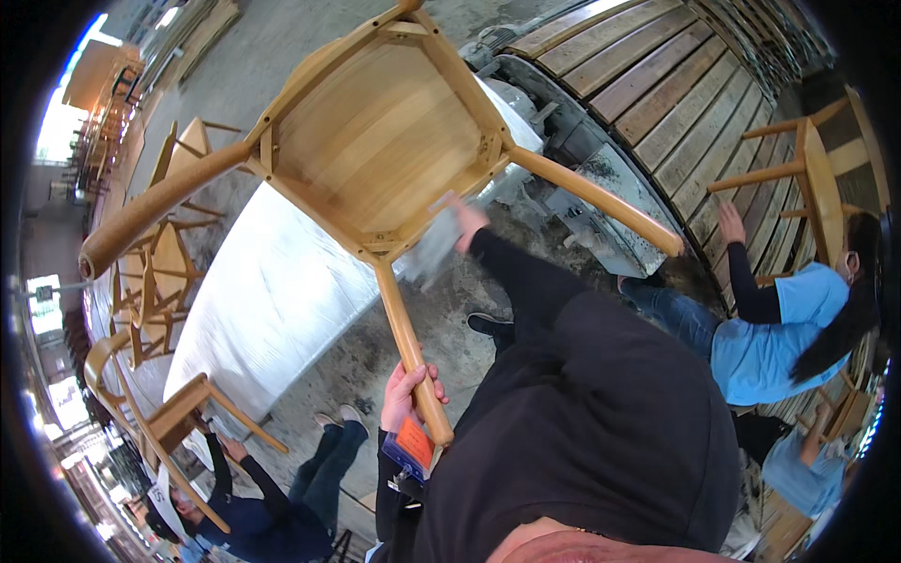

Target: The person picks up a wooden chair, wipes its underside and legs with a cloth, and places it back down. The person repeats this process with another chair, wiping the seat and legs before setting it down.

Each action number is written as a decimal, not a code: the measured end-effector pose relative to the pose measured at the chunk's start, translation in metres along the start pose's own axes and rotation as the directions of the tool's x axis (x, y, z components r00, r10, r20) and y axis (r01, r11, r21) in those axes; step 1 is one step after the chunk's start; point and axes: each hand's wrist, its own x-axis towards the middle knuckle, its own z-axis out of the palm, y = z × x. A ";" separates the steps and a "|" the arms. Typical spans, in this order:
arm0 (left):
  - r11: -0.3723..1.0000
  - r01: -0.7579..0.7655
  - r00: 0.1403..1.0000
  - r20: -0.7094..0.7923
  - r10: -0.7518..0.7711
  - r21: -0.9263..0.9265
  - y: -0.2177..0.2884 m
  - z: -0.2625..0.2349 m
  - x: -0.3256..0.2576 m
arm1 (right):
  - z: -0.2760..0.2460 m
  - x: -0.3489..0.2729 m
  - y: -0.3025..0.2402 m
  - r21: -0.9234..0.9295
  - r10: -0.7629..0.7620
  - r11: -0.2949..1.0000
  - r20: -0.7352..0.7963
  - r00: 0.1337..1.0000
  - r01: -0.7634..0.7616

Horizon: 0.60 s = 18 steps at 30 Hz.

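I hold a light wooden chair (375, 141) tipped up, its seat underside facing me. My left hand (405, 394) is closed around the end of one chair leg (404, 338) near my chest. My right hand (467, 220), in a black sleeve, reaches up to the seat frame and presses a grey cloth (434, 246) against the lower corner of the seat's underside. The other legs stick out to the left and right.
A white-covered table (272, 291) stands below the chair. More wooden chairs (160, 253) are stacked at left. A person in blue (779, 328) touches slatted wooden panels (676, 94) at right. Another person in dark blue (272, 507) crouches by a chair at lower left.
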 end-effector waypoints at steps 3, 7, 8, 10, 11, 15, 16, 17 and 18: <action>0.998 -0.033 0.999 0.025 0.035 -0.048 -0.005 -0.001 0.004 | -0.020 -0.015 -0.103 0.094 -0.570 0.803 -0.164 0.805 0.588; 0.999 -0.024 1.000 -0.010 0.023 -0.029 -0.007 -0.001 0.010 | -0.003 -0.007 -0.064 -0.240 -0.656 0.754 -0.328 0.680 0.612; 1.000 -0.016 1.000 -0.021 0.016 -0.023 -0.006 -0.001 0.010 | 0.001 -0.006 -0.041 -0.205 -0.638 0.770 -0.268 0.722 0.604; 1.000 0.008 0.999 -0.046 -0.009 -0.028 -0.006 0.001 0.011 | 0.006 -0.004 0.008 -0.229 -0.516 0.849 -0.164 0.841 0.476; 0.999 0.019 0.999 -0.049 -0.021 -0.042 -0.006 0.002 0.010 | 0.008 -0.003 0.023 -0.289 -0.398 0.893 -0.151 0.905 0.344; 0.996 0.056 0.991 -0.120 -0.063 -0.067 -0.007 0.011 0.003 | 0.014 -0.030 0.002 -0.627 -0.430 0.667 0.116 0.895 0.402; 0.995 0.084 0.990 -0.108 -0.088 -0.044 -0.008 0.012 -0.001 | 0.012 -0.047 -0.024 -0.669 -0.482 0.554 0.227 0.846 0.495; 0.994 0.107 0.990 -0.086 -0.109 -0.029 -0.009 0.013 -0.007 | 0.016 -0.065 -0.054 -0.710 -0.503 0.444 0.307 0.808 0.547; 0.989 0.145 0.982 -0.121 -0.144 -0.005 -0.010 0.013 -0.011 | 0.029 -0.082 -0.089 -0.830 -0.552 0.181 0.359 0.753 0.528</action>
